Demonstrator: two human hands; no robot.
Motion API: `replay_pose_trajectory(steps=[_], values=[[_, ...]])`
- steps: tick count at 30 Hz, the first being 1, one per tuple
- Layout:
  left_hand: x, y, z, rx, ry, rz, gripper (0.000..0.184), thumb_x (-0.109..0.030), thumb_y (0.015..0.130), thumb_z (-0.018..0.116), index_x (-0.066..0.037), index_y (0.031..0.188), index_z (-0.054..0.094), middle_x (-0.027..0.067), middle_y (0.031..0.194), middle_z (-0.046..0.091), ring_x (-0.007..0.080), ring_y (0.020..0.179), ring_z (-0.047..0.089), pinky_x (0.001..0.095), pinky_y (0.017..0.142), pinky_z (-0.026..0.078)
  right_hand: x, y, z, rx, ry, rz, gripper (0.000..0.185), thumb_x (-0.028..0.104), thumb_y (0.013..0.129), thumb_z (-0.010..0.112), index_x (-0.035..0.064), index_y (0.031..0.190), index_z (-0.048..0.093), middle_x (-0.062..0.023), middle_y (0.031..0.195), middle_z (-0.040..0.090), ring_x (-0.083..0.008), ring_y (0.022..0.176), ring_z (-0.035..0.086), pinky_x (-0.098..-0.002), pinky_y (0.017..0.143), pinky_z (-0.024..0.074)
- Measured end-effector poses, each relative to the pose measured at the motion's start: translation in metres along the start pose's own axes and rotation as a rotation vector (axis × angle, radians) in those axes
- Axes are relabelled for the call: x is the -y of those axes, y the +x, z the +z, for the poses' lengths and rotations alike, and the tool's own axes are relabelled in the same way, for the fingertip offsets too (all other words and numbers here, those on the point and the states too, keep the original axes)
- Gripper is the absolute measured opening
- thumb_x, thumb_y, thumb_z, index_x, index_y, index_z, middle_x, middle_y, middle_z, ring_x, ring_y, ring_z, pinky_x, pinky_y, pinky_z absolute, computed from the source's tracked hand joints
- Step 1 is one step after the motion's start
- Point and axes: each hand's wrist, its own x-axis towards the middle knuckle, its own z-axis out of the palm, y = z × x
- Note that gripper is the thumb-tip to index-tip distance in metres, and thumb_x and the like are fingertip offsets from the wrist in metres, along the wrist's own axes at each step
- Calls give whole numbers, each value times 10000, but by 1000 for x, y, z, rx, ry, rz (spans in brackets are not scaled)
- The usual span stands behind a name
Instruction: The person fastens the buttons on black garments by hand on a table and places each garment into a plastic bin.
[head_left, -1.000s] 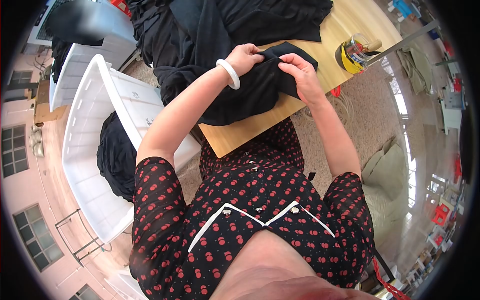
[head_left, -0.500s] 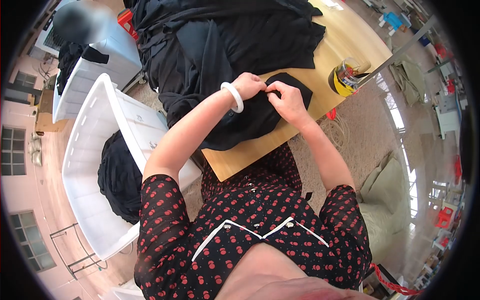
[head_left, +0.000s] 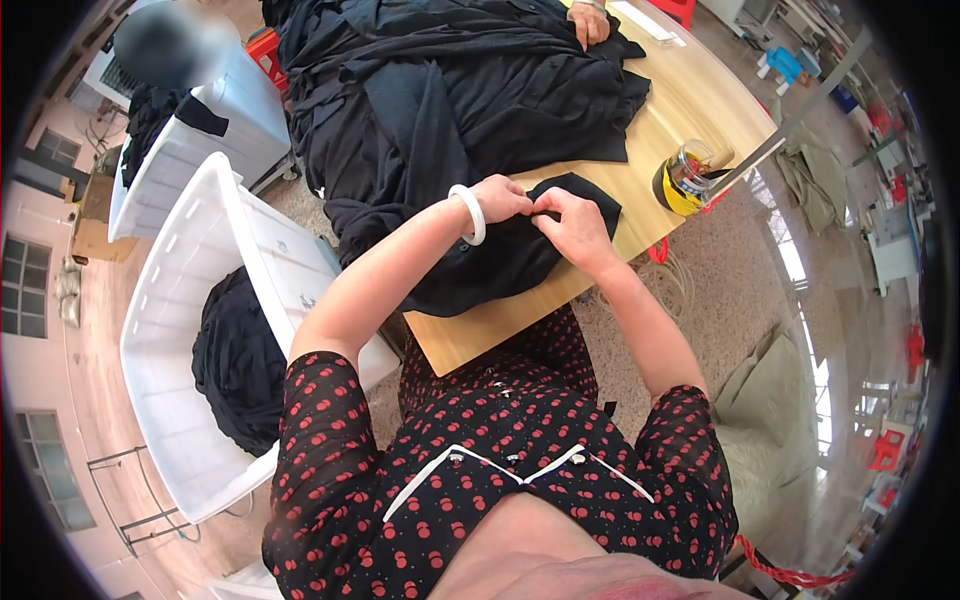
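Observation:
A black garment lies over the near corner of the wooden table. My left hand, below a white bangle, pinches the cloth with its fingers closed. Right beside it, my right hand also pinches the garment, thumb against forefinger. The fingertips of both hands almost meet, and whatever small part lies between them is hidden. Past the hands spreads a large heap of black garments.
Another person's hand rests on the heap's far side. A jar with a yellow band stands at the table's right edge. To the left, a white tub holds black cloth. A red stool stands farther back.
The other person's hand has come into view at the far side of the heap. My hands keep their pinch on the garment, and the whole view has shifted slightly.

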Motion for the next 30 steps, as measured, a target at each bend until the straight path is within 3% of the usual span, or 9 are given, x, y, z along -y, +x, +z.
replay_pose_trajectory(steps=[1, 4, 7, 8, 13, 18, 21, 24, 30], values=[[0, 0, 0, -1, -23, 1, 221, -235, 748, 591, -39, 808, 675, 20, 694, 594, 112, 691, 510, 283, 653, 417, -5, 0, 2, -21, -20, -26, 129, 142, 743, 638, 58, 838, 620, -123, 776, 636, -277, 720, 621, -356, 634, 474], [-5, -2, -1, -27, 38, 31, 238, -234, 752, 568, -24, 796, 670, 85, 705, 628, 193, 671, 568, 327, 651, 436, 2, -1, -3, -4, -165, -36, 147, 174, 761, 642, 66, 860, 624, -124, 790, 638, -285, 741, 622, -360, 634, 477], [-5, -1, 8, -116, 430, 252, 260, -225, 768, 524, 1, 771, 654, 186, 760, 635, 322, 719, 606, 392, 688, 457, 0, 0, -1, 1, -250, -86, 143, 194, 782, 608, 78, 865, 620, -136, 785, 637, -313, 743, 617, -403, 638, 482], [-5, -2, 15, -151, 551, 292, 280, -217, 782, 488, 19, 761, 635, 248, 810, 607, 390, 799, 586, 444, 739, 455, -3, -1, 1, -3, -262, -114, 141, 198, 790, 592, 80, 863, 618, -142, 779, 636, -322, 737, 616, -419, 638, 484], [-11, -17, 20, -131, 415, 271, 276, -220, 796, 486, 19, 784, 624, 249, 819, 608, 379, 818, 592, 439, 738, 456, -9, 0, 1, -30, -191, -70, 140, 208, 771, 606, 83, 826, 635, -150, 753, 626, -336, 734, 608, -424, 632, 477], [7, -14, 47, -317, 452, 285, 228, -160, 805, 466, 31, 740, 573, 246, 789, 592, 391, 786, 581, 462, 734, 454, -17, -5, 4, -5, -179, -58, 165, 212, 760, 623, 70, 840, 647, -149, 783, 635, -333, 751, 609, -408, 646, 477], [10, -23, 52, -287, 429, 349, 180, -128, 810, 482, 31, 865, 545, 226, 879, 561, 383, 846, 553, 453, 746, 445, -13, -12, 6, -28, -191, -53, 159, 189, 768, 613, 59, 854, 644, -151, 798, 637, -330, 760, 612, -398, 654, 479], [14, -22, 50, -268, 423, 365, 169, -117, 807, 490, 32, 875, 531, 224, 892, 558, 379, 860, 548, 450, 749, 442, -9, -14, 3, -13, -168, -54, 157, 164, 777, 603, 45, 874, 637, -156, 817, 635, -330, 774, 613, -384, 662, 479], [14, -21, 61, -449, 417, 370, 136, -110, 798, 480, 13, 832, 527, 218, 822, 562, 393, 781, 558, 464, 699, 453, -13, -13, 7, -22, -234, -93, 132, 171, 801, 565, 57, 854, 603, -152, 806, 633, -337, 754, 610, -426, 651, 483]])
